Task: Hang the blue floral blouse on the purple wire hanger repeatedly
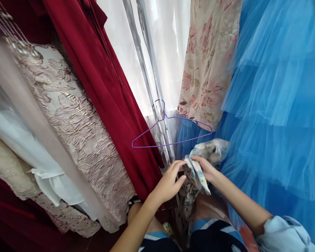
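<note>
My right hand point(205, 169) pinches the edge of a thin patterned garment point(189, 194), at a whitish band point(199, 173) with blue and yellow marks. The rest of the cloth hangs down between my knees, and one part point(216, 148) spreads toward the blue tulle. My left hand point(172, 180) is at the garment's left side, thumb apart from the curved fingers. Its fingertips reach the top of the whitish band; whether they press on it is hard to see. Above both hands a bare purple hanger point(172, 143) hangs by its hook at a metal pole point(149, 70).
A dark red dress point(102, 87) and an embossed pale pink one point(78, 122) hang on the left. A floral dress point(208, 70) and a tiered blue tulle dress point(275, 105) hang on the right. White curtain cloth point(170, 42) is behind the pole.
</note>
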Motion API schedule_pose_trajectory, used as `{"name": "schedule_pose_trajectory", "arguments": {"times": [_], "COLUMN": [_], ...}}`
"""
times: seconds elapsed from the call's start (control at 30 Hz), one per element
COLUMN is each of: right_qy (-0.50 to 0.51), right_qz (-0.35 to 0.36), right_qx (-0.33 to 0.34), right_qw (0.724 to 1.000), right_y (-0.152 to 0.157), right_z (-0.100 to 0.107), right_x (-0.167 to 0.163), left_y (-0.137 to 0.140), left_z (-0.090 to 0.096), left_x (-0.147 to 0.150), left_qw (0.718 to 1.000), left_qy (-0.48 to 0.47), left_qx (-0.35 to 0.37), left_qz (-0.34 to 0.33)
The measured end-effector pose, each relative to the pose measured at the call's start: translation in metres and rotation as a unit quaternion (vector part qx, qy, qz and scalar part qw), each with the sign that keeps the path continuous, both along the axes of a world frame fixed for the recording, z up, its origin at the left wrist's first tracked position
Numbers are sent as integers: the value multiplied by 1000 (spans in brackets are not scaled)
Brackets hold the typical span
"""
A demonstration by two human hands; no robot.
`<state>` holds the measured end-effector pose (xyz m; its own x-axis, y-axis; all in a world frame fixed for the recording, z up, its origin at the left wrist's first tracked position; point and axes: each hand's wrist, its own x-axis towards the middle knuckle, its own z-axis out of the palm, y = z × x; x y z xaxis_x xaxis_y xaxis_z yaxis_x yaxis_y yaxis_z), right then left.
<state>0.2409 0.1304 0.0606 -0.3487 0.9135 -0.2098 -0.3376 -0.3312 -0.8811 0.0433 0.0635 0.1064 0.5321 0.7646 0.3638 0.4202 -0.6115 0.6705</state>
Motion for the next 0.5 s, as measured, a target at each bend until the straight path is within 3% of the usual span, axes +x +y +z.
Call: {"name": "schedule_pose_trajectory", "arguments": {"times": [0.07,0.13,0.2,0.3,0.4,0.5], "right_qy": [-23,-63,-119,-205,-250,-293], "right_qz": [85,196,289,373,371,281], "right_qx": [14,67,142,233,293,342], "right_qw": [996,976,939,874,845,847], "right_y": [-16,-28,-34,-33,-25,-13], "right_z": [3,14,31,59,80,88], "right_x": [-11,-20,-21,-12,3,16], "left_y": [6,10,10,9,11,19], "left_z": [-2,-2,-1,-3,-11,-17], "left_x": [-10,-16,-21,-29,-46,-72], "left_qw": [999,999,992,961,948,962], "left_qy": [-24,-34,-39,-40,-40,-29], "left_qx": [13,-25,-117,-259,-304,-270], "left_qz": [22,7,-33,-85,-90,-31]}}
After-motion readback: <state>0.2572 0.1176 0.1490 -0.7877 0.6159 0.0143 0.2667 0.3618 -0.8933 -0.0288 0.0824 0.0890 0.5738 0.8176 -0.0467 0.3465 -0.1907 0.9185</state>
